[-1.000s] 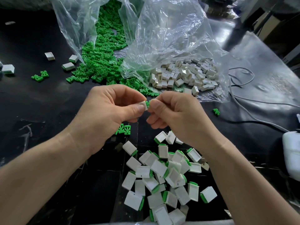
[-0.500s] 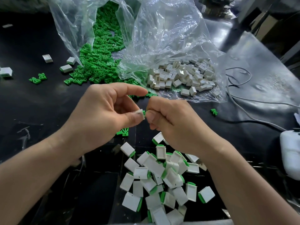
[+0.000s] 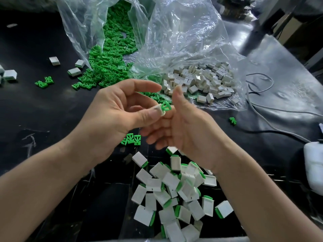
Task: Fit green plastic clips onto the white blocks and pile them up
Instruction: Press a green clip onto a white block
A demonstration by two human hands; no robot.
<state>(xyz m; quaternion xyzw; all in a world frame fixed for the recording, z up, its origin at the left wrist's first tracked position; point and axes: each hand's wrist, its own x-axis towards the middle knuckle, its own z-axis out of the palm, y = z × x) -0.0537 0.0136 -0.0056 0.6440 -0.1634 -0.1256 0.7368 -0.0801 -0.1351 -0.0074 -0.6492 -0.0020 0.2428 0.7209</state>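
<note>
Green clip (image 3: pixel 165 106) looks half-seated in the white block (image 3: pixel 159 109) left fingers (image 3: pixel 148 116) pinch, so it may drop; right fingers (image 3: pixel 162 127) slack.

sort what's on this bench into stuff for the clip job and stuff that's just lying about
For the job: white block with its green clip, pinched in the left hand; open right hand; heap of loose green clips; heap of bare white blocks; pile of clipped blocks.
Lying about: grey cable; white object at the right edge, too cropped to identify.
</note>
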